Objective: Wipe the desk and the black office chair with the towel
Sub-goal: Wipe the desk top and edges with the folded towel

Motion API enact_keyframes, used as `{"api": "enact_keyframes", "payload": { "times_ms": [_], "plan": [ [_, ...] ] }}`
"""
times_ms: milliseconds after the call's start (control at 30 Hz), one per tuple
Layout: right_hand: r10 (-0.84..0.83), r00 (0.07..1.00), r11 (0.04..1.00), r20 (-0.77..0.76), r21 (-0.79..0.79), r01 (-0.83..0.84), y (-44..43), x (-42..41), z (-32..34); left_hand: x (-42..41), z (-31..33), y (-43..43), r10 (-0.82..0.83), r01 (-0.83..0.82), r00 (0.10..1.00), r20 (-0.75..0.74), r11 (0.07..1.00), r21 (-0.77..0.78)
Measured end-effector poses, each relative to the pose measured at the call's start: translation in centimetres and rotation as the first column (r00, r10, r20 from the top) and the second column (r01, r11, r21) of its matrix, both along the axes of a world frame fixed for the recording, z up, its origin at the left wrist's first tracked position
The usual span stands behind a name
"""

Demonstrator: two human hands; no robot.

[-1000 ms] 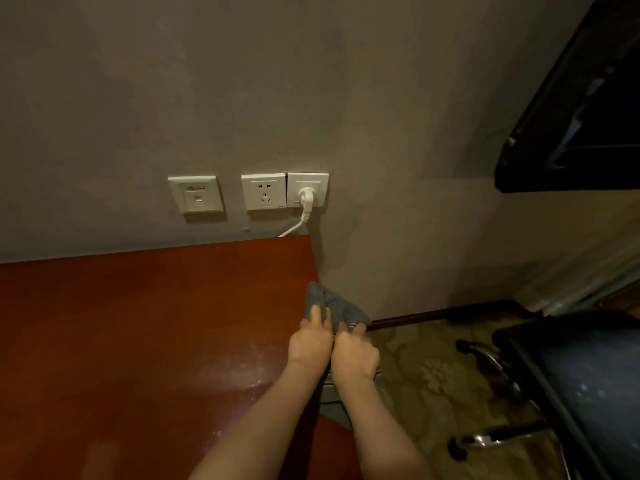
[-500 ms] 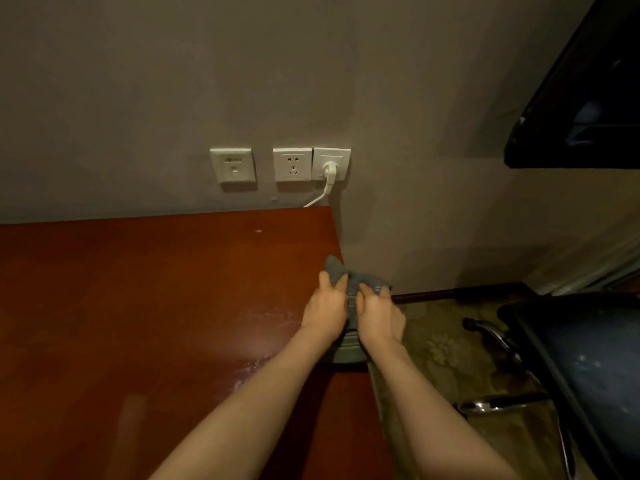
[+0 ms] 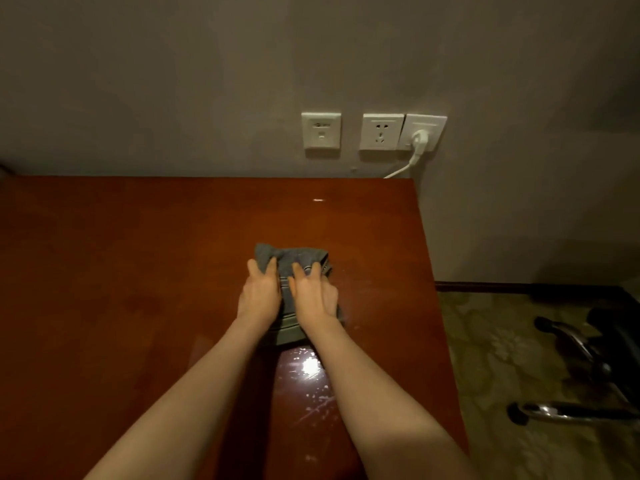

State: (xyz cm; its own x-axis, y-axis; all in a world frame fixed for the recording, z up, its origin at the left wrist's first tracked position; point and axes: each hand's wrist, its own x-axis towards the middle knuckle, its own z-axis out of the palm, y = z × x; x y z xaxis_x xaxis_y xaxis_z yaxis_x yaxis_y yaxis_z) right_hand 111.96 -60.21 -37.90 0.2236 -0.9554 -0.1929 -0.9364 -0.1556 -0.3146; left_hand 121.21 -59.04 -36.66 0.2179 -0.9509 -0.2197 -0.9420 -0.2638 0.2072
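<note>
A grey folded towel (image 3: 294, 261) lies flat on the reddish-brown wooden desk (image 3: 138, 271), right of the desk's middle. My left hand (image 3: 259, 294) and my right hand (image 3: 313, 294) press side by side on the towel with fingers stretched forward. The hands hide most of the towel's near half. Only the chrome base and a dark edge of the black office chair (image 3: 595, 362) show at the far right, on the floor.
The desk's right edge (image 3: 436, 306) drops to a patterned carpet (image 3: 502, 358). Three white wall sockets (image 3: 372, 131) sit above the desk's back edge, one with a white plug and cord (image 3: 417, 143). Wet streaks glint on the desk near my forearms.
Both hands slid the towel leftward from the desk's right edge onto the desk top. The view turned left, so the chair and the dark shelf at the upper right moved out of sight.
</note>
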Motion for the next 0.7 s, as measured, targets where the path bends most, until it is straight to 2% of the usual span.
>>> {"api": "enact_keyframes", "payload": {
  "times_ms": [33,167,233,433,600,700],
  "plan": [
    [0.02,0.999,1.0,-0.045,0.024,-0.019,0.4,0.3,-0.6,0.3,-0.6,0.4,0.004,-0.004,1.0,0.005,0.999,0.035],
    [0.027,0.989,0.996,-0.145,-0.077,-0.039,1.9,-1.2,-2.8,-1.2,-2.1,1.8,-0.029,0.03,1.0,-0.012,0.992,0.125],
    [0.017,0.994,0.992,-0.106,-0.123,-0.03,1.5,-3.2,-4.2,-3.4,-2.3,2.2,-0.042,0.045,0.999,-0.029,0.99,0.131],
    [-0.108,0.987,0.988,-0.116,-0.124,0.094,2.5,-12.6,-4.0,-12.7,-2.4,1.6,-0.196,0.204,0.978,-0.076,0.972,0.119],
    [-0.251,0.963,0.948,-0.099,-0.227,0.224,3.6,-21.9,-4.4,-21.2,-3.2,1.3,-0.332,0.339,0.94,-0.079,0.936,0.094],
    [-0.349,0.921,0.937,-0.172,-0.04,0.348,3.4,-26.1,-3.9,-25.5,-2.7,0.6,-0.434,0.432,0.901,-0.004,0.898,-0.079]
  ]
}}
